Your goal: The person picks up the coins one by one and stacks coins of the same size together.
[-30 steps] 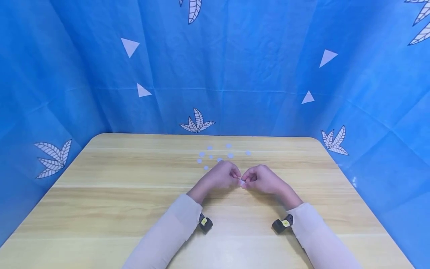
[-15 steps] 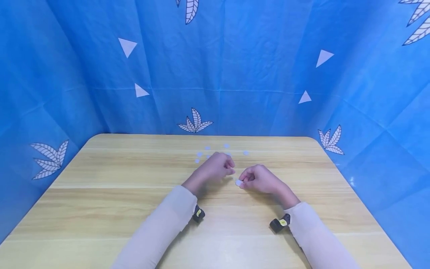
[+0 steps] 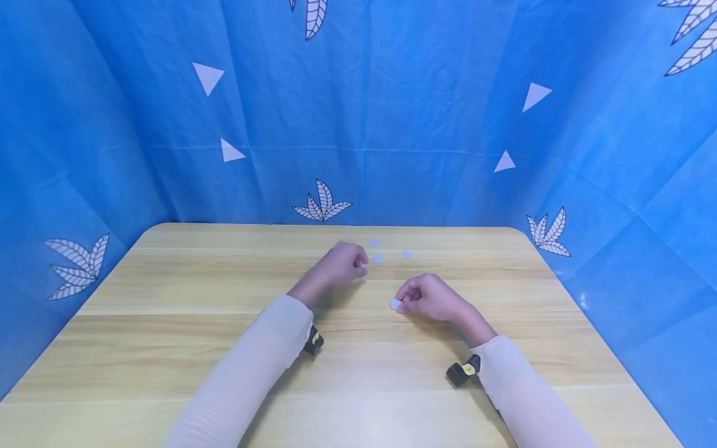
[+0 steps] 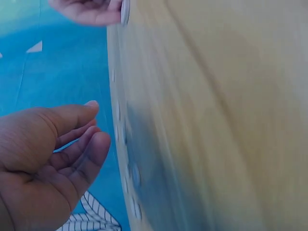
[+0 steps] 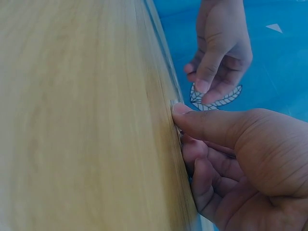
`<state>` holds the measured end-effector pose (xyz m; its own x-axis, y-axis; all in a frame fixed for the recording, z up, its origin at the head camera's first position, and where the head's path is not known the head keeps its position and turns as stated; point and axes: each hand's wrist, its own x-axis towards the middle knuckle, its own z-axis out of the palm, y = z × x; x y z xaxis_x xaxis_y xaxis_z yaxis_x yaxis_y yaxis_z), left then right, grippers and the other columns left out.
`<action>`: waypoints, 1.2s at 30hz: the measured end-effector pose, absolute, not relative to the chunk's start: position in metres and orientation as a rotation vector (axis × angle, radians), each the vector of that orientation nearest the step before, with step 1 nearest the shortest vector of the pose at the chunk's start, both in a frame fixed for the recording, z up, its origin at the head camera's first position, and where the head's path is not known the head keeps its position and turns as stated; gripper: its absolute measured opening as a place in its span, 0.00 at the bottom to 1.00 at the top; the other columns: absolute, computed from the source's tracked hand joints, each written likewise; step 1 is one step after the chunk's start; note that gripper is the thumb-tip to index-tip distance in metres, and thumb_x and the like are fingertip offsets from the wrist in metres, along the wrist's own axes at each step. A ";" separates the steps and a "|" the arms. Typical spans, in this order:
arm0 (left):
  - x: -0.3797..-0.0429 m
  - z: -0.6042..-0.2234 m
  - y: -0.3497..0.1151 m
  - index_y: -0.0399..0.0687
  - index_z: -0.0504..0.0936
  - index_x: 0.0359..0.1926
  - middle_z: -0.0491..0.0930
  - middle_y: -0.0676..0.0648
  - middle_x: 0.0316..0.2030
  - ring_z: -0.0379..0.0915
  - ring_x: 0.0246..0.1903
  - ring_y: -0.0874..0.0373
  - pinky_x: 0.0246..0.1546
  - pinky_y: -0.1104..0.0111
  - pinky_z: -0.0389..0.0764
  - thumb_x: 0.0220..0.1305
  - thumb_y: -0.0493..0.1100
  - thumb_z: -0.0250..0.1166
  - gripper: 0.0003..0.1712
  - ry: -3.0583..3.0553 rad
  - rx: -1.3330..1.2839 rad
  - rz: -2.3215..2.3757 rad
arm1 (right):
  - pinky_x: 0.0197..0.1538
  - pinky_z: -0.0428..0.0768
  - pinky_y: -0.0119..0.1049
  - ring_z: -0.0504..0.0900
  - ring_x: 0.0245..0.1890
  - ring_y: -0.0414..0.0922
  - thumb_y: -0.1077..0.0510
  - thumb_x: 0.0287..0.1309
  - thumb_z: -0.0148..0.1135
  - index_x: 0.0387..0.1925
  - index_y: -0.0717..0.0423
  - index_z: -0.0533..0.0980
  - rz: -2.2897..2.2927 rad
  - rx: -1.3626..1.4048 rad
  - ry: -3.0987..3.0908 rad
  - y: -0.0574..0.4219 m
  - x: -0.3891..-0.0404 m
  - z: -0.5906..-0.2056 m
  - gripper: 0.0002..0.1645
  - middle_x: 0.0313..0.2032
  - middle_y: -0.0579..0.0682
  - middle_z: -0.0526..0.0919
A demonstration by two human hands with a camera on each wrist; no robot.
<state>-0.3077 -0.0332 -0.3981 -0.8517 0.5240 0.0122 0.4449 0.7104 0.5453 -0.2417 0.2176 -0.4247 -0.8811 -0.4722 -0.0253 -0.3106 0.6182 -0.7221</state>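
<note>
My right hand (image 3: 430, 298) pinches a small round white disc (image 3: 395, 304) between thumb and fingertips, low over the wooden table. Seen from the right wrist, only a thin edge of it shows beside the thumb. My left hand (image 3: 342, 264) hovers farther back and to the left, above the loose discs. Its fingers (image 4: 89, 147) are loosely bent with a gap to the thumb, and nothing is between them. Several white discs (image 4: 136, 174) lie on the table beneath this hand in the left wrist view. In the head view the hand hides most of those.
Right of my left hand, three more white discs, among them a near one (image 3: 378, 259), lie toward the back of the table (image 3: 224, 348). A blue curtain (image 3: 437, 124) with white leaf and triangle prints surrounds the table's back and sides.
One second ago both hands met at the disc. My left hand has since let go and moved left and back over the loose discs. The right hand still holds its disc in about the same place.
</note>
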 end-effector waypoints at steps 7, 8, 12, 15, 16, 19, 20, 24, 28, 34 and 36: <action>-0.326 -0.398 -0.061 0.35 0.84 0.50 0.84 0.44 0.39 0.79 0.40 0.52 0.48 0.60 0.81 0.67 0.37 0.67 0.13 2.821 0.763 0.848 | 0.38 0.81 0.35 0.81 0.32 0.42 0.59 0.57 0.75 0.38 0.55 0.85 -1.116 -0.639 2.619 0.219 -0.243 -0.426 0.07 0.30 0.43 0.84; -0.329 -0.399 -0.065 0.34 0.84 0.50 0.84 0.43 0.40 0.79 0.41 0.51 0.49 0.60 0.81 0.67 0.36 0.67 0.13 2.834 0.760 0.842 | 0.38 0.81 0.35 0.80 0.32 0.42 0.59 0.57 0.75 0.38 0.54 0.85 -1.111 -0.637 2.624 0.219 -0.244 -0.427 0.07 0.30 0.43 0.84; -0.339 -0.401 -0.081 0.33 0.84 0.51 0.84 0.41 0.42 0.79 0.44 0.49 0.51 0.59 0.81 0.66 0.35 0.67 0.14 2.862 0.716 0.820 | 0.37 0.80 0.34 0.80 0.31 0.41 0.59 0.57 0.76 0.37 0.52 0.85 -1.095 -0.650 2.641 0.220 -0.245 -0.430 0.07 0.29 0.42 0.84; -0.346 -0.403 -0.091 0.33 0.83 0.51 0.84 0.40 0.43 0.79 0.45 0.49 0.52 0.58 0.81 0.66 0.35 0.66 0.14 2.877 0.664 0.803 | 0.37 0.80 0.34 0.79 0.30 0.40 0.59 0.57 0.76 0.37 0.51 0.86 -1.095 -0.655 2.641 0.220 -0.245 -0.430 0.06 0.29 0.42 0.83; -0.348 -0.404 -0.094 0.33 0.83 0.51 0.84 0.40 0.43 0.79 0.46 0.48 0.53 0.58 0.80 0.67 0.35 0.66 0.14 2.883 0.654 0.799 | 0.37 0.80 0.34 0.79 0.30 0.40 0.59 0.57 0.76 0.37 0.52 0.85 -1.095 -0.661 2.641 0.220 -0.245 -0.430 0.06 0.29 0.42 0.83; -0.351 -0.407 -0.099 0.32 0.82 0.51 0.83 0.39 0.44 0.78 0.47 0.47 0.54 0.57 0.80 0.66 0.35 0.66 0.14 2.885 0.620 0.823 | 0.37 0.80 0.34 0.79 0.30 0.40 0.59 0.57 0.76 0.36 0.51 0.85 -1.096 -0.666 2.641 0.220 -0.245 -0.429 0.06 0.28 0.41 0.83; -0.352 -0.408 -0.100 0.32 0.82 0.51 0.83 0.39 0.44 0.78 0.47 0.47 0.55 0.57 0.80 0.66 0.35 0.66 0.15 2.879 0.615 0.839 | 0.38 0.80 0.34 0.79 0.30 0.40 0.59 0.57 0.76 0.36 0.51 0.85 -1.095 -0.674 2.644 0.221 -0.245 -0.429 0.06 0.28 0.42 0.83; -0.355 -0.417 -0.105 0.32 0.82 0.51 0.83 0.39 0.44 0.78 0.47 0.47 0.55 0.57 0.80 0.67 0.37 0.67 0.15 2.835 0.570 0.929 | 0.37 0.80 0.35 0.79 0.30 0.41 0.59 0.57 0.76 0.36 0.52 0.85 -1.100 -0.677 2.634 0.221 -0.244 -0.428 0.06 0.28 0.42 0.83; -0.358 -0.425 -0.108 0.35 0.83 0.49 0.83 0.42 0.42 0.77 0.45 0.49 0.53 0.58 0.79 0.68 0.41 0.68 0.15 2.788 0.536 1.013 | 0.37 0.80 0.36 0.79 0.30 0.42 0.59 0.57 0.75 0.37 0.53 0.85 -1.101 -0.654 2.630 0.220 -0.244 -0.426 0.06 0.29 0.43 0.83; -0.360 -0.428 -0.112 0.37 0.84 0.48 0.82 0.45 0.39 0.75 0.43 0.50 0.54 0.58 0.77 0.66 0.42 0.70 0.14 2.740 0.522 1.058 | 0.37 0.79 0.36 0.79 0.30 0.42 0.59 0.57 0.75 0.37 0.52 0.85 -1.109 -0.646 2.625 0.220 -0.245 -0.425 0.06 0.28 0.43 0.83; -0.361 -0.429 -0.112 0.38 0.84 0.48 0.82 0.45 0.39 0.75 0.43 0.50 0.55 0.58 0.77 0.66 0.43 0.71 0.14 2.723 0.503 1.060 | 0.37 0.79 0.36 0.79 0.30 0.42 0.59 0.57 0.75 0.36 0.52 0.85 -1.114 -0.643 2.622 0.220 -0.245 -0.426 0.06 0.28 0.43 0.83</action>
